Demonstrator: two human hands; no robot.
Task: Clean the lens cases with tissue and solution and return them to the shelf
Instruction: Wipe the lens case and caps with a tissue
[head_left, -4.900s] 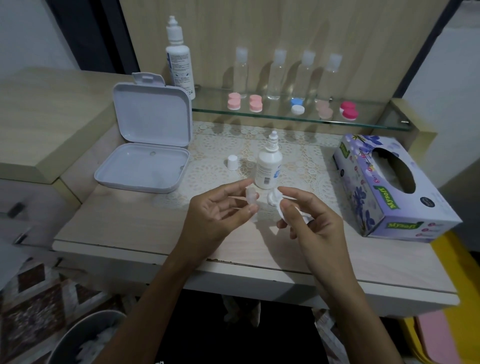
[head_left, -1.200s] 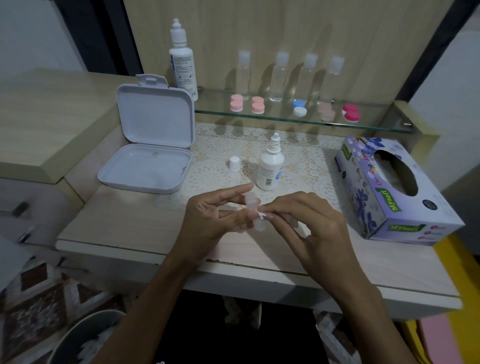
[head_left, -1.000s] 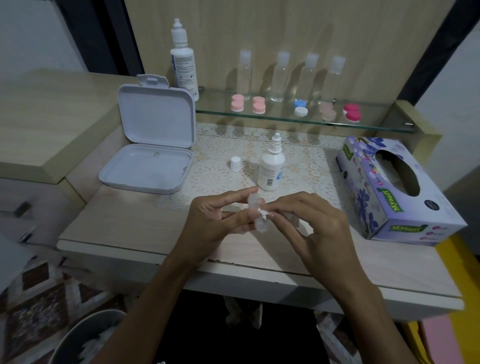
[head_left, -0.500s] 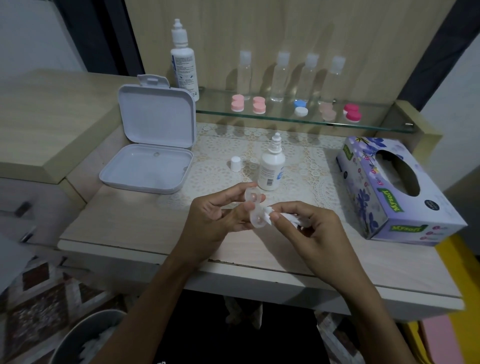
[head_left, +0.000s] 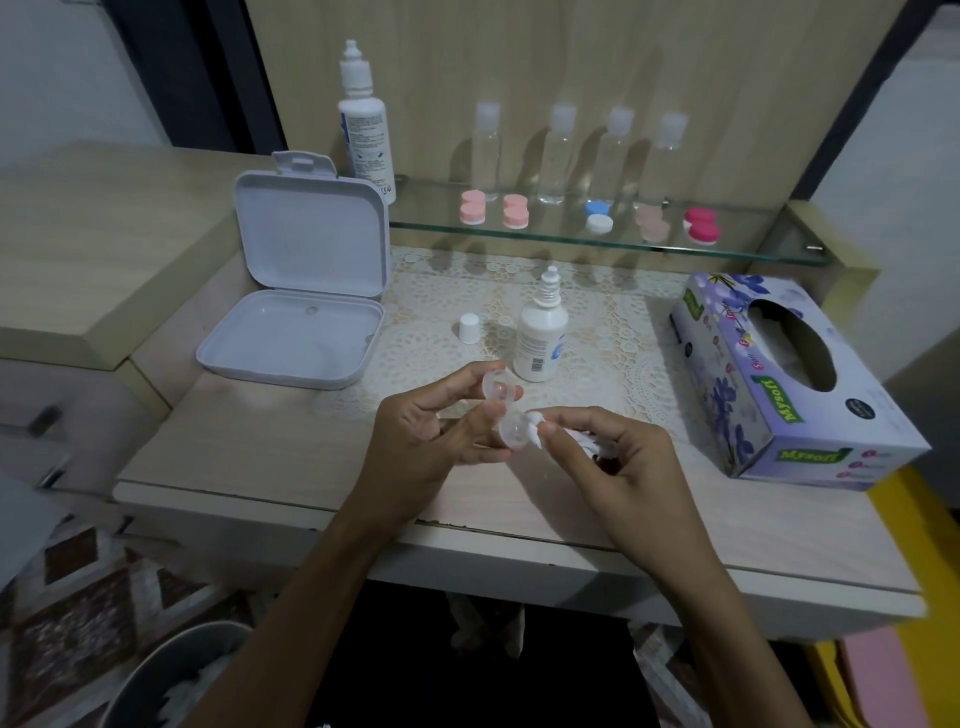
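Above the worktop (head_left: 270, 447), the left hand (head_left: 434, 434) pinches a clear lens case (head_left: 506, 413) between thumb and fingers. Touching its lower cup, the right hand (head_left: 618, 467) holds a twisted tissue (head_left: 535, 423) in a narrow grip.

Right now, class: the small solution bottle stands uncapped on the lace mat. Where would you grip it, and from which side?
Grip the small solution bottle round its wide cylindrical body, below the narrow nozzle. It stands upright and uncapped, so keep it vertical. Come from the right: that side is bare mat, while the left hand and lens case crowd its front left.
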